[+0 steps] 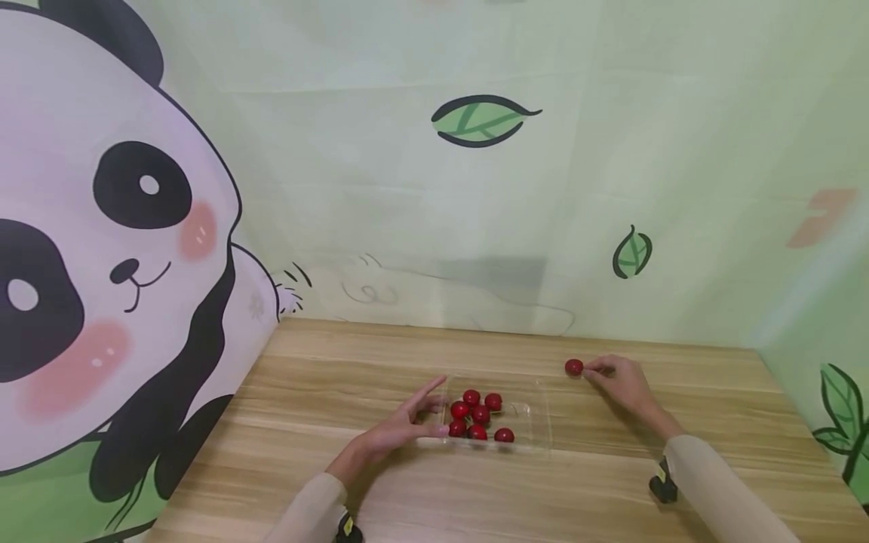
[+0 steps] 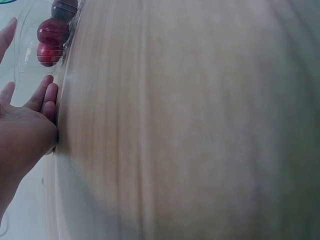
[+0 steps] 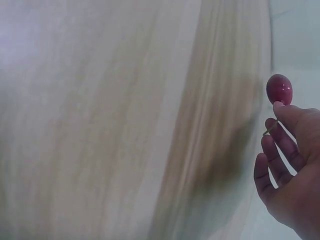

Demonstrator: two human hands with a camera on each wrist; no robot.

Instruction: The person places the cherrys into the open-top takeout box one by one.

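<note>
A clear plastic tray [image 1: 536, 422] stands on the wooden table, with several dark red cherries [image 1: 480, 414] inside, mostly toward its left side. My left hand [image 1: 406, 422] is at the tray's left end, thumb near the front corner and index finger stretched toward the back. In the left wrist view, that hand [image 2: 25, 117] has its fingers spread and extended beside the tray wall [image 2: 22, 55]. To the right of the tray, my right hand [image 1: 624, 385] pinches a single cherry [image 1: 573, 367] by its stem. The right wrist view shows this cherry [image 3: 279, 90] beyond the thumb tip, its green stem between the fingers.
The wood-grain table [image 1: 305, 377] runs back to a pale green cloth backdrop [image 1: 380, 151] printed with a panda [image 1: 156, 302] and leaves. Dark wrist devices [image 1: 663, 483] sit at both sleeves [image 1: 720, 490].
</note>
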